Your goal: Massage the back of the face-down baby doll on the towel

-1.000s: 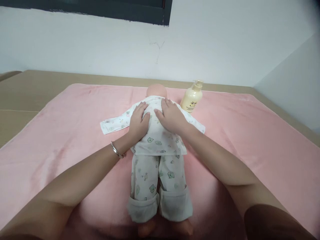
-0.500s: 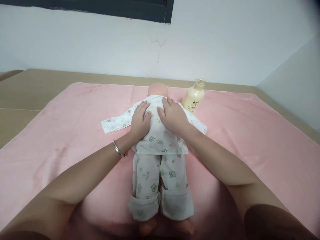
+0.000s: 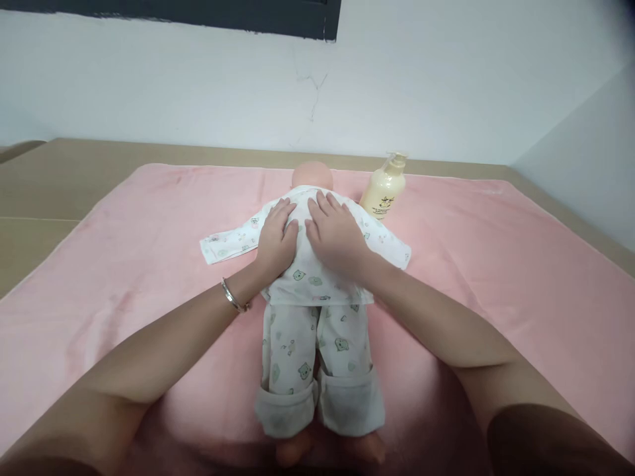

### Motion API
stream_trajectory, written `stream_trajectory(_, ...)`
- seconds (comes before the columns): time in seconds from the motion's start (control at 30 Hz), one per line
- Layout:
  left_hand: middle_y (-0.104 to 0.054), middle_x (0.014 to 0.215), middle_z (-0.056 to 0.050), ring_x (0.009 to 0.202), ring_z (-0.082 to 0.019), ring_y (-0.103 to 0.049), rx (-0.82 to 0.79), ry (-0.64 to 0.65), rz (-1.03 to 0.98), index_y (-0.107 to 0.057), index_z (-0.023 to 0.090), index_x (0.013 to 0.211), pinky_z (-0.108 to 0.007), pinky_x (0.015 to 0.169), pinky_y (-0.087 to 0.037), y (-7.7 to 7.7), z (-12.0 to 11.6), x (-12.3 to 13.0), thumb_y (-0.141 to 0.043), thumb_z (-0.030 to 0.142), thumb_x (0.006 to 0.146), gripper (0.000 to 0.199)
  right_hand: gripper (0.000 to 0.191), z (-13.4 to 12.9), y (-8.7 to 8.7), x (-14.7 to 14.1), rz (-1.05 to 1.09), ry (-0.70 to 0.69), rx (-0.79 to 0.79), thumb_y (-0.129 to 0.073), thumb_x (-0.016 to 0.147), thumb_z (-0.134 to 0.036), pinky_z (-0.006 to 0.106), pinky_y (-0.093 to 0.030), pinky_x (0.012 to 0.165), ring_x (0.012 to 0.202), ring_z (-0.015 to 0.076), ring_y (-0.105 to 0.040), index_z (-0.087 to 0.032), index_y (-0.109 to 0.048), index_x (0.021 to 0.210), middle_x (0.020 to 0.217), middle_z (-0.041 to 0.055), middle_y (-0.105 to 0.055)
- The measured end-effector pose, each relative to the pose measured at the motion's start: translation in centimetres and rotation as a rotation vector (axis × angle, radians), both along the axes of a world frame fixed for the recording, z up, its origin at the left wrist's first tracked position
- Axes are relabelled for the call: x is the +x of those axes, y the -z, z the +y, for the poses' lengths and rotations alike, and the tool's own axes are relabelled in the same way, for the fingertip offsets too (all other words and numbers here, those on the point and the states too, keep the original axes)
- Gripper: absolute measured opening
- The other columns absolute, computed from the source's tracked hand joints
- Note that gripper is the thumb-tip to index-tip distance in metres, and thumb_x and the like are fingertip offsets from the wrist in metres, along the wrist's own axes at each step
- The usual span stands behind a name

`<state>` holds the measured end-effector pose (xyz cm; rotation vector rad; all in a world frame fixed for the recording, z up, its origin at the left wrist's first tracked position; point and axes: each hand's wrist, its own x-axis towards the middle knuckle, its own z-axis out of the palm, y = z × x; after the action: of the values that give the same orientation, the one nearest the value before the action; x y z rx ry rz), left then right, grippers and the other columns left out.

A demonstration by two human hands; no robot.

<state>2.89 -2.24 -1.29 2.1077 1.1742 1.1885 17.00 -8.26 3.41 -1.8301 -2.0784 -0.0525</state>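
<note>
A baby doll (image 3: 311,174) in a white printed top (image 3: 308,284) and matching trousers (image 3: 292,344) with rolled cuffs lies stretched out, its head away from me and its feet toward me. Its face is hidden. My left hand (image 3: 278,238) lies on the left side of the top with fingers extended and thumb apart; a silver bangle (image 3: 232,296) circles that wrist. On the right upper side of the top rests my right hand (image 3: 340,231), fingers spread. Neither hand grips anything. The doll's sleeves reach out to both sides.
A pale yellow pump bottle (image 3: 383,192) stands beyond the doll's right sleeve. Beneath everything a pink blanket (image 3: 476,277) covers much of the wooden table (image 3: 99,168). A white wall (image 3: 426,79) rises behind, with a dark panel at the top left.
My right hand has shifted slightly left toward the middle of the top. My left hand and the doll stay nearly where they were.
</note>
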Motion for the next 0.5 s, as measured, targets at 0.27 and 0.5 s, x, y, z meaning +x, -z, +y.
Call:
stream_trajectory(0.27, -0.049, 0.159, -0.013, 0.153, -0.024, -0.039, 0.047, 0.04, 0.111, -0.056, 0.016, 0.143, -0.048, 0.132, -0.029, -0.1, -0.4, -0.3, -0.034, 0.03, 0.102, 0.049, 0.052, -2.0, 0.1, -2.0, -0.074, -0.181, 0.058, -0.036, 0.099, -0.017, 0.054, -0.023, 0.13, 0.153, 0.0308, -0.036, -0.006, -0.053, 0.147, 0.159, 0.014, -0.047)
stream_trajectory(0.5, -0.05, 0.158, -0.013, 0.154, -0.025, -0.038, 0.13, 0.059, 0.205, -0.055, 0.016, 0.143, -0.053, 0.13, -0.029, 0.1, -0.5, -0.3, -0.033, 0.025, 0.101, 0.049, 0.056, 2.6, -0.7, 1.9, 0.121, -0.014, -0.048, -0.033, 0.104, -0.031, 0.05, -0.028, 0.126, 0.154, 0.0302, -0.034, -0.006, -0.045, 0.153, 0.164, 0.0168, -0.038)
